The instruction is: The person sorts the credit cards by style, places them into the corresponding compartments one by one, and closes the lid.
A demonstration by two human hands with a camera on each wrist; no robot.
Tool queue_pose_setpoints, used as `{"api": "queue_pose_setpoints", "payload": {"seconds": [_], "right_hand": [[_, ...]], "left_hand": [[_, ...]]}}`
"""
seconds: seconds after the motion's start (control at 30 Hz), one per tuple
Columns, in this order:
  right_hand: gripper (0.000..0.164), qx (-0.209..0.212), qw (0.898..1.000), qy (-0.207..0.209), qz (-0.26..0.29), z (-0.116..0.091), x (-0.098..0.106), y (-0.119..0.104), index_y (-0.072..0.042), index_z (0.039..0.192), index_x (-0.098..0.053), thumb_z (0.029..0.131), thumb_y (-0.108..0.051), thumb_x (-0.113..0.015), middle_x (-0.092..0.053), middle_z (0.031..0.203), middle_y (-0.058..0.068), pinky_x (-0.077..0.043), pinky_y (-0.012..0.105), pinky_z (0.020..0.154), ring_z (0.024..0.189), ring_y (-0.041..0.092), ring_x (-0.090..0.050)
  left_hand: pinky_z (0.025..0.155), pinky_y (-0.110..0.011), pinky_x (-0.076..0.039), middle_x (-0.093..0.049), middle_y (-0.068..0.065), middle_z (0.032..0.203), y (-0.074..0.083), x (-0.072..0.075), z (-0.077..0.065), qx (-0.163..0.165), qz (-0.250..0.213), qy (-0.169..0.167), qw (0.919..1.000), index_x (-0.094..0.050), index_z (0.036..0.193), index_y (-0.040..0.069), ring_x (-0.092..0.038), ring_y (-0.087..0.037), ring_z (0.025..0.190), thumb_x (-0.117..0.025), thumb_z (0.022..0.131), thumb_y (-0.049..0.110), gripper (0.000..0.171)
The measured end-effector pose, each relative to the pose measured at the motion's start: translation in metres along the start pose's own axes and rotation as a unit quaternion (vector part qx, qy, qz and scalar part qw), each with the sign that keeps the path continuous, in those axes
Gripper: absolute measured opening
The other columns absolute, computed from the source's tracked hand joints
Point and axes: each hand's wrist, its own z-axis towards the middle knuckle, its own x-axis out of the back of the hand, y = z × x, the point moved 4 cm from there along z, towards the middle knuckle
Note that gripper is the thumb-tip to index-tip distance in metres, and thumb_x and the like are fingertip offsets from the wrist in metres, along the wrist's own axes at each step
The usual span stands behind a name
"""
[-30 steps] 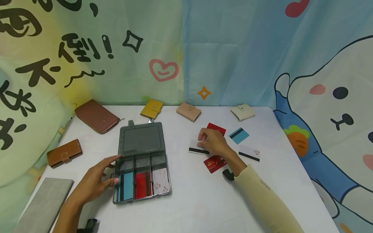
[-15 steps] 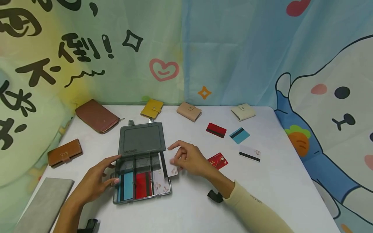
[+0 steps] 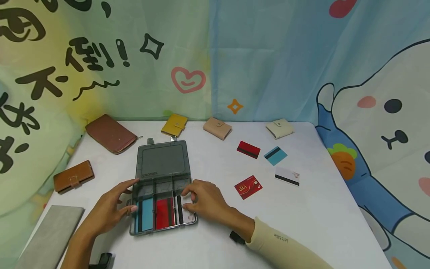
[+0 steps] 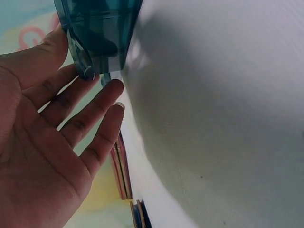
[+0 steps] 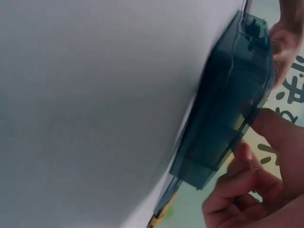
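A grey see-through card box [image 3: 162, 160] lies with its lid folded back on the table. Its front compartments hold blue cards [image 3: 147, 214], red cards [image 3: 164, 213] and white cards. My left hand [image 3: 109, 209] rests along the box's left edge, thumb at the rim, fingers loosely extended; the left wrist view shows the fingers spread by the box corner [image 4: 85, 69]. Over the right compartment is my right hand [image 3: 208, 201], thumb and forefinger apart above a white card with a black stripe [image 3: 180, 211] lying there. The hand partly hides that card.
Right of the box lie a VIP card [image 3: 248, 187], a red card [image 3: 248, 149], a blue card [image 3: 275, 155] and a white card [image 3: 287, 176]. Wallets, including a yellow one [image 3: 174, 125] and a brown one [image 3: 112, 134], line the back and left. A grey slab [image 3: 50, 235] lies front left.
My right hand has picked up the white striped card from the table, carried it left and laid it in the box's right compartment. The left hand has stayed at the box.
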Motion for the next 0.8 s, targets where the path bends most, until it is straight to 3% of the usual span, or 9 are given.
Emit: {"api": "queue_pose_setpoints", "payload": {"seconds": [0.1, 0.2, 0.37, 0.63, 0.8], "right_hand": [[0.027, 0.011, 1.0, -0.01, -0.011, -0.001, 0.003, 0.004, -0.023, 0.103, -0.076, 0.079, -0.032, -0.085, -0.053, 0.073, -0.013, -0.038, 0.019, 0.058, 0.063, 0.0, -0.045], [0.033, 0.02, 0.999, -0.027, 0.018, -0.003, 0.012, 0.014, -0.024, 0.109, -0.073, 0.08, -0.035, -0.085, -0.06, 0.078, -0.01, -0.042, 0.02, 0.061, 0.065, 0.0, -0.049], [0.043, -0.009, 0.998, -0.045, 0.043, -0.012, 0.038, 0.044, -0.024, 0.116, -0.07, 0.078, -0.036, -0.086, -0.066, 0.089, -0.005, -0.049, 0.023, 0.067, 0.073, 0.009, -0.058], [0.051, -0.061, 0.997, -0.051, -0.025, -0.033, 0.084, 0.107, -0.024, 0.115, -0.068, 0.07, -0.032, -0.092, -0.062, 0.105, 0.0, -0.049, 0.032, 0.081, 0.098, 0.019, -0.057], [0.056, -0.093, 0.992, -0.05, -0.075, -0.043, 0.101, 0.137, -0.022, 0.113, -0.066, 0.065, -0.032, -0.095, -0.058, 0.11, 0.002, -0.052, 0.035, 0.085, 0.106, 0.02, -0.052]], "left_hand": [[0.087, -0.051, -0.058, -0.047, -0.018, 0.148, 0.0, 0.0, 0.001, 0.0, 0.0, 0.0, 1.0, -0.036, 0.154, 0.018, -0.058, -0.038, 0.119, -0.083, 0.078, 0.008, 0.09], [0.087, -0.051, -0.057, -0.047, -0.018, 0.148, -0.001, 0.0, 0.001, 0.002, 0.0, -0.002, 1.0, -0.036, 0.154, 0.018, -0.058, -0.038, 0.119, -0.083, 0.078, 0.008, 0.09], [0.088, -0.051, -0.058, -0.046, -0.018, 0.149, -0.002, 0.0, 0.0, 0.008, 0.002, -0.003, 1.0, -0.035, 0.155, 0.019, -0.058, -0.038, 0.12, -0.083, 0.078, 0.009, 0.091], [0.087, -0.051, -0.058, -0.047, -0.018, 0.148, -0.001, 0.0, 0.0, 0.005, 0.001, 0.0, 1.0, -0.036, 0.154, 0.018, -0.058, -0.038, 0.12, -0.083, 0.078, 0.008, 0.091], [0.087, -0.05, -0.058, -0.047, -0.017, 0.148, 0.0, 0.0, 0.0, 0.005, 0.003, -0.002, 1.0, -0.035, 0.154, 0.018, -0.058, -0.038, 0.119, -0.083, 0.078, 0.008, 0.091]]}}
